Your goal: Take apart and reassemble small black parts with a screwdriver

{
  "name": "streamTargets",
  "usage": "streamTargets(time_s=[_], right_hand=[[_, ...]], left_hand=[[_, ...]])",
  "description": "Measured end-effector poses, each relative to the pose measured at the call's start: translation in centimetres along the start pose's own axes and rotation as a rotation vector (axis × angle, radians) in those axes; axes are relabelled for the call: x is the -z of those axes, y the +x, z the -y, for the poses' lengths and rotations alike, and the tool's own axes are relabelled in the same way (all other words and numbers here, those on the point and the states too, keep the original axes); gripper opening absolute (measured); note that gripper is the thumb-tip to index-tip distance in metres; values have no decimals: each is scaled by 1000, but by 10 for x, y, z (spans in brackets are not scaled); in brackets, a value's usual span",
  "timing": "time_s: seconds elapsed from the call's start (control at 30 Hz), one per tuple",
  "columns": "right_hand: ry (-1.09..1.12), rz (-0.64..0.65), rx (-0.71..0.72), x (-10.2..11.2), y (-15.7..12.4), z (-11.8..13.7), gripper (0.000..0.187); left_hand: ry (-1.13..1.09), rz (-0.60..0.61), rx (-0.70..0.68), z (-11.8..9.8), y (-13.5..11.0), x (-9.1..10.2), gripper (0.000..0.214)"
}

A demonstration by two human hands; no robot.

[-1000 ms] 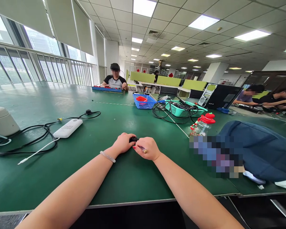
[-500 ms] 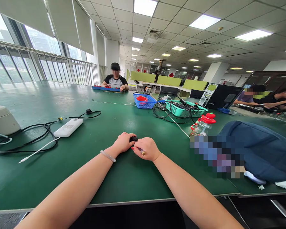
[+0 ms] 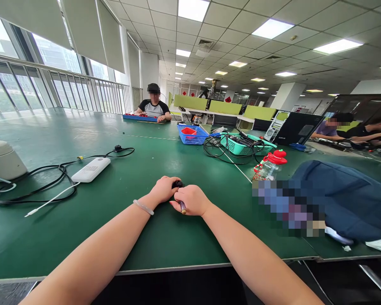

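Observation:
Close together over the green table (image 3: 152,245), both hands work around one small black part (image 3: 178,184). My left hand (image 3: 163,189), with a pale bangle at the wrist, has its fingers closed on the left side of that part and rests on the tabletop. Gripped in the fist of my right hand (image 3: 194,200) is a small screwdriver (image 3: 183,207), its brownish, gold-ended handle pointing back toward me. The screwdriver's tip and most of the black part are hidden by the fingers, so I cannot tell whether they touch.
A white power strip (image 3: 91,170) with black cable lies left, near a white appliance (image 3: 4,159). Blue (image 3: 193,139) and green (image 3: 233,147) baskets stand ahead. A red-lidded bottle (image 3: 274,163) and dark blue bag (image 3: 346,199) are at right. A person (image 3: 154,108) sits across the table.
My right hand has shifted slightly left and down, and the screwdriver's handle has swung to point more straight toward me. My left hand stays nearly still on the black part.

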State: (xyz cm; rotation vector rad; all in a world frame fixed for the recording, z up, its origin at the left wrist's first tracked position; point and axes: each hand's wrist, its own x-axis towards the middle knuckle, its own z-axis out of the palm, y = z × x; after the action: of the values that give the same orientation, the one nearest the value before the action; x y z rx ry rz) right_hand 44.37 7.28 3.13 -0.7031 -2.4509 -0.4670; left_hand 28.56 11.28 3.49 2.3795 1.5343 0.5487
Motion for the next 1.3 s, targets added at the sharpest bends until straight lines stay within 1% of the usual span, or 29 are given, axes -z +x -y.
streamTargets(time_s=[0.1,0.2,0.37,0.57,0.7,0.83,0.97,1.17,1.3], right_hand=[[59,-2,-77,2,0,-1,32],[170,-45,-187,5,-1,-3,30],[366,-93,-376,10,-2,-9,36],[615,-153,-579,6,-4,-16,40],[722,-188,-652,5,-5,-19,42],[753,-206,-670,6,-5,-19,43],[685,-183,-639,8,-5,-18,43],[406,-129,-478,13,-5,-15,42],[208,-62,-317,13,-5,-12,39]], left_hand=[[1,6,-3,0,0,1,41],[-1,11,-17,1,0,0,41],[-2,4,-28,5,2,-3,40],[-1,4,-38,5,2,-3,39],[-3,5,-31,4,0,-1,38],[-1,1,-21,3,-1,-1,38],[3,-1,-22,3,0,-1,36],[-1,-7,-17,4,1,-2,38],[-12,-11,-10,1,-1,-1,37]])
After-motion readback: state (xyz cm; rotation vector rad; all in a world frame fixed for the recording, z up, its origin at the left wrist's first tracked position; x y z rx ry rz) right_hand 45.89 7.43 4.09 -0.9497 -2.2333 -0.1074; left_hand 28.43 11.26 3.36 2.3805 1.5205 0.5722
